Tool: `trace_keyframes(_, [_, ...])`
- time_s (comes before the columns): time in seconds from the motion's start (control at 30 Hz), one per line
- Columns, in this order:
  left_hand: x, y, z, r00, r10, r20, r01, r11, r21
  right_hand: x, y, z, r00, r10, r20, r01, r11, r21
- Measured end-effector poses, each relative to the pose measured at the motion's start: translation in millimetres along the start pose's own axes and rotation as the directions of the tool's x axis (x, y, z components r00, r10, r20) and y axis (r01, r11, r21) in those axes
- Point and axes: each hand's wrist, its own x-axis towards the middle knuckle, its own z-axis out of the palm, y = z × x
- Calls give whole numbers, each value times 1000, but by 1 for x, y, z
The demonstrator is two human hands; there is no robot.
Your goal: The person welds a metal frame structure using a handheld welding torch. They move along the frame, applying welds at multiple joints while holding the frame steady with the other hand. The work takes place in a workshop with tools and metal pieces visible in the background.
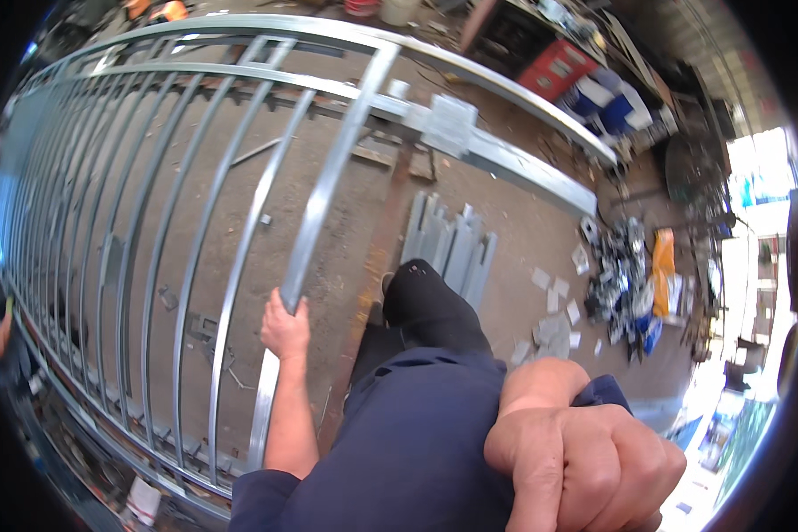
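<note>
A large silver metal railing panel (315, 213) with several slim upright bars spans the left half of the head view. My left hand (285, 328) is closed round its thick end bar, about midway along. Close to the camera at the lower right, my right hand (590, 457) is curled into a fist, raised in front of my dark blue shirt. Whatever lies inside those fingers, if anything, is hidden. The right hand is apart from the panel.
A metal beam (532, 173) with a square plate (450, 124) extends at the far side. Metal offcuts (448, 241) lie by my knee. Flat plates (554, 337) and a heap of metal parts (616, 275) are right. Another person's arm (3, 332) shows far left.
</note>
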Motion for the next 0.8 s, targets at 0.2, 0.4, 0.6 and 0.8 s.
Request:
trace_keyframes(0.2, [-1, -6, -14, 997, -82, 10, 81, 992, 97, -27, -16, -12, 959, -203, -198, 167, 969, -182])
trace_keyframes(0.4, [7, -13, -8, 989, -147, 12, 142, 973, 182, -59, -53, -20, 860, -394, -324, 263, 887, -380])
trace_keyframes(0.6, [9, -18, -2, 994, -107, 31, 99, 978, 181, -103, -126, -30, 837, -496, -232, 336, 800, -497])
trace_keyframes(0.8, [19, -75, 17, 999, 0, -38, 11, 957, 290, -156, -238, -97, 651, -678, 342, 729, 431, -531])
